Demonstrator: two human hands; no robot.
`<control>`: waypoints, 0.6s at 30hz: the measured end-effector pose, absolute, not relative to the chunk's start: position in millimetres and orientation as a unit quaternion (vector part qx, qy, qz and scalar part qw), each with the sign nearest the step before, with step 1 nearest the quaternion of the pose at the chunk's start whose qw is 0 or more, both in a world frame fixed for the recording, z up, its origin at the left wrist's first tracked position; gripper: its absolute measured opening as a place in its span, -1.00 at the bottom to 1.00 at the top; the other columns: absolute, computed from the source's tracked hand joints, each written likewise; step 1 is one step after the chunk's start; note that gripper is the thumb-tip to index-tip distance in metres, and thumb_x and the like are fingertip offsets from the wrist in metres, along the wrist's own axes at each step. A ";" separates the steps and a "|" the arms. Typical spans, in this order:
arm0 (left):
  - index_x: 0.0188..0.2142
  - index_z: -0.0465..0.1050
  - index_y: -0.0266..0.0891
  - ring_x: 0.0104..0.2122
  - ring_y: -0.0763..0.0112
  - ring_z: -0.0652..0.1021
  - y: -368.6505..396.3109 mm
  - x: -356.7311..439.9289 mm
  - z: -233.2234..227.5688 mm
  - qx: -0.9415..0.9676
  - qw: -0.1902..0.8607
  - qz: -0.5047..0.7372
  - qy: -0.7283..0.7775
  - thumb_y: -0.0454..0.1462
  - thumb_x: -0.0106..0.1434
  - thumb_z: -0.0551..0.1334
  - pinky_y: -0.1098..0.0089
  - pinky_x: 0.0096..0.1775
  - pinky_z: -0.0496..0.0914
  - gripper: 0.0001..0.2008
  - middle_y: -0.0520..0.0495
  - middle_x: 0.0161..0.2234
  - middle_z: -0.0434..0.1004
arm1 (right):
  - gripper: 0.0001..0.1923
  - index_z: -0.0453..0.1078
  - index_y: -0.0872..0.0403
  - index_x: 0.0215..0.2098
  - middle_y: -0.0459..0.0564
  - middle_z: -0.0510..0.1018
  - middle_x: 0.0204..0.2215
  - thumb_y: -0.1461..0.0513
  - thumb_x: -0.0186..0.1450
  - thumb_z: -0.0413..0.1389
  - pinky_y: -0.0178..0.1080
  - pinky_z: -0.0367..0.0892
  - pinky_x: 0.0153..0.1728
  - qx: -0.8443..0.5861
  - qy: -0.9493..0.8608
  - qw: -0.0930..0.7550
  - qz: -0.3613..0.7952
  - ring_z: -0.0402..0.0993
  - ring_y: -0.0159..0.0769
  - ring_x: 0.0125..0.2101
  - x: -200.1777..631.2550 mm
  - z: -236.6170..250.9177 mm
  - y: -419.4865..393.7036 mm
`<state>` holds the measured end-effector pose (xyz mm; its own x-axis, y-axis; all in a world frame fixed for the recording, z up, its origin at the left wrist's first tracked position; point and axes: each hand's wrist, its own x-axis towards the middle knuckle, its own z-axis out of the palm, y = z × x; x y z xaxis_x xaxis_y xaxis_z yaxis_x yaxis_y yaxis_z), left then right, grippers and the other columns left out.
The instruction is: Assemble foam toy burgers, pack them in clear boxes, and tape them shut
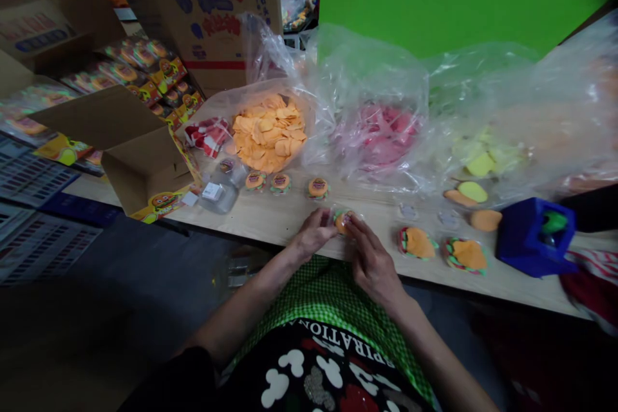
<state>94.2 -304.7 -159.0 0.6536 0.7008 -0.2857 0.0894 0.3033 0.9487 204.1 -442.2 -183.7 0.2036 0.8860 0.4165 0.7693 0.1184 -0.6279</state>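
- Both hands, left hand point(313, 236) and right hand point(371, 262), pinch one toy burger point(342, 221) between fingertips, steadying it at the table edge point(270, 232)
- Finished burgers point(281, 182) line up behind

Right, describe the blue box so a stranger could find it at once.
Follow the wooden table toward its right end, past the two open burger toys. The blue box sits near the front edge: the only solid blue, hard-cornered thing, with something green inside.
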 end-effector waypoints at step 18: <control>-0.16 0.35 -0.22 -0.38 0.50 0.45 -324.1 81.3 -127.7 0.522 0.782 0.213 0.266 -0.24 -0.09 0.53 0.48 -0.33 0.37 -0.46 0.05 -0.30 0.44 | -0.65 0.16 -0.01 -0.41 -0.13 0.26 -0.46 -0.06 0.39 -0.01 -0.25 0.18 -0.34 -0.661 -0.474 0.468 0.345 0.20 -0.27 -0.39 239.3 -125.4 -421.7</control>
